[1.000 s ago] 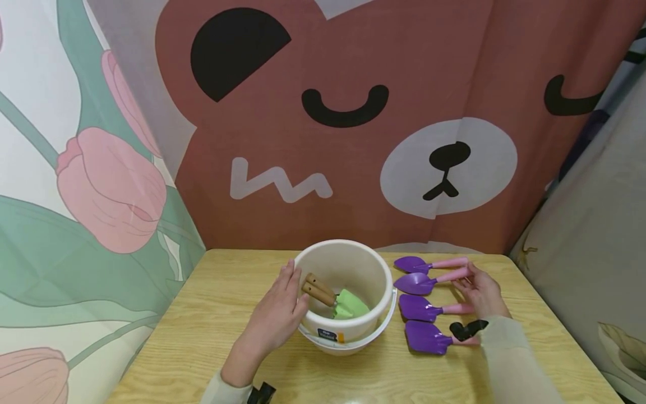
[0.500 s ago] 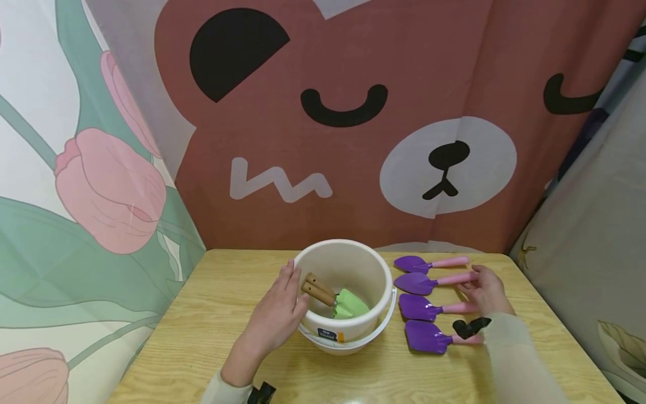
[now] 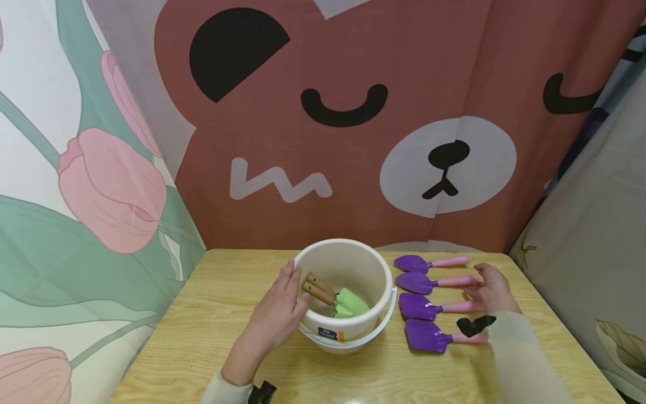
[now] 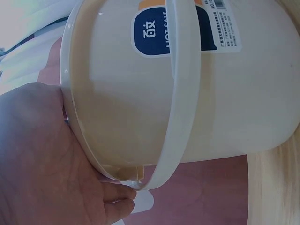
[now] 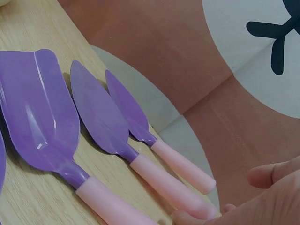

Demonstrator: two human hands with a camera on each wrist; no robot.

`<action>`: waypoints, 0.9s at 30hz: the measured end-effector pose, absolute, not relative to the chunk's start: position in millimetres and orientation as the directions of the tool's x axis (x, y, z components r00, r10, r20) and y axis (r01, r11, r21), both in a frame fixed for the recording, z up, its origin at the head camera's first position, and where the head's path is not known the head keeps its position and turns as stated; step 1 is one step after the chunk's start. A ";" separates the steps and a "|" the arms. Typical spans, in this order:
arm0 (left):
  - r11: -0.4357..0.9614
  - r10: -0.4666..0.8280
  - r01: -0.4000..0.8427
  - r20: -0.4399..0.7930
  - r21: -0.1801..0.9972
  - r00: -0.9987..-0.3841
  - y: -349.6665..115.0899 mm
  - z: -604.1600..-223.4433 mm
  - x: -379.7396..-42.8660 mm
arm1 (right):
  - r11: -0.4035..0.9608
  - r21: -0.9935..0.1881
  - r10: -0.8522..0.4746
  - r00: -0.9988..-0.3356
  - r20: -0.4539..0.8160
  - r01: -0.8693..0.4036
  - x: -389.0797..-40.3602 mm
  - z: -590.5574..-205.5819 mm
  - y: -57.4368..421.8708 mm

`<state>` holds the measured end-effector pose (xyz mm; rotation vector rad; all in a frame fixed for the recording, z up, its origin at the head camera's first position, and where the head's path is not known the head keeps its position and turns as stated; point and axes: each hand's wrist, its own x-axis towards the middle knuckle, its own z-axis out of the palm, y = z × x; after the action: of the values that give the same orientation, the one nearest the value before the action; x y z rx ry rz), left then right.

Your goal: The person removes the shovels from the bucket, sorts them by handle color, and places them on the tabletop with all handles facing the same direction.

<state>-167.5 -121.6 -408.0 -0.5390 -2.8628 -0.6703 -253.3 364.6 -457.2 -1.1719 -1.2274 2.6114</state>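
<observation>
A white bucket [image 3: 348,261] stands upright on the table, with green-bladed, brown-handled hand tools [image 3: 351,304] lying inside. My left hand [image 3: 275,314] rests against the left side of its rim, fingers extended. To its right lie several purple hand shovels with pink handles in a column: a far pointed trowel [image 3: 413,264], a second pointed trowel [image 3: 416,283], a square shovel [image 3: 419,307] and a nearest square shovel [image 3: 427,336]. Beside the second trowel's handle end is my right hand [image 3: 494,289]. In the right wrist view a fingertip meets that pink handle [image 5: 171,187], with the index finger held apart.
The bucket's white carry handle [image 3: 386,322] hangs down at its front right. A wooden table [image 3: 222,297] carries everything. Behind it hangs a curtain [image 3: 353,168] with a bear face, and a tulip-print curtain [image 3: 111,191] borders the left side.
My right hand has shifted a little to the right and down, off the second trowel's handle tip, baring more of the handle. The left hand and bucket keep their places.
</observation>
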 end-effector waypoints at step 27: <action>0.824 0.324 0.400 0.246 0.401 -0.913 -122.7 -408.0 -167.9 | -0.318 -0.890 0.361 -0.826 -0.433 0.327 -240.9 -398.3 358.8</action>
<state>-167.9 -122.7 -408.0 -0.5681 -2.8386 -0.6789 -240.9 358.8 -398.3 -0.9196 -1.8213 2.3596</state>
